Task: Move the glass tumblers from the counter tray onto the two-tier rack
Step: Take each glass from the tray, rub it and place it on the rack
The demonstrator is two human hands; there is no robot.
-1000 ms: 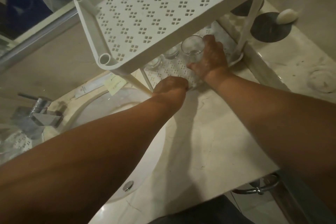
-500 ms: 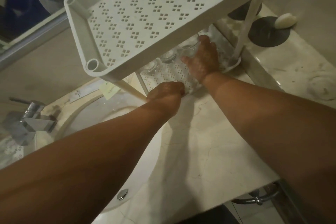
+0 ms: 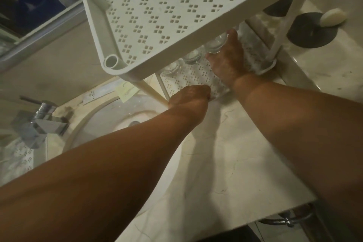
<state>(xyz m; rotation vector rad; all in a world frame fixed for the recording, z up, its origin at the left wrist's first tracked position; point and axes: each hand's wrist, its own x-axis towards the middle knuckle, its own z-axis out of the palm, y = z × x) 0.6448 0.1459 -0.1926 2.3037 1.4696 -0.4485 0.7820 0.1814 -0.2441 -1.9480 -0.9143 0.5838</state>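
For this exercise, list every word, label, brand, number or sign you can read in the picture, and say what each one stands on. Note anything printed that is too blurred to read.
Nothing can be read with certainty.
White sachet behind the sink: dark print along one end, too small and blurred to read.
Pale yellow packet beside it: a small dark logo and faint lines of text, unreadable.
White two-tier rack: only punched hole patterns, no lettering.

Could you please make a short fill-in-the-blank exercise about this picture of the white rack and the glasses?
1. The right hand grips a clear glass tumbler on the ___ tier of the white perforated plastic rack.
2. Counting the gripped one, ___ tumblers show on that tier.
3. The left hand rests at that tier's ___ edge.

Missing words: lower; three; front
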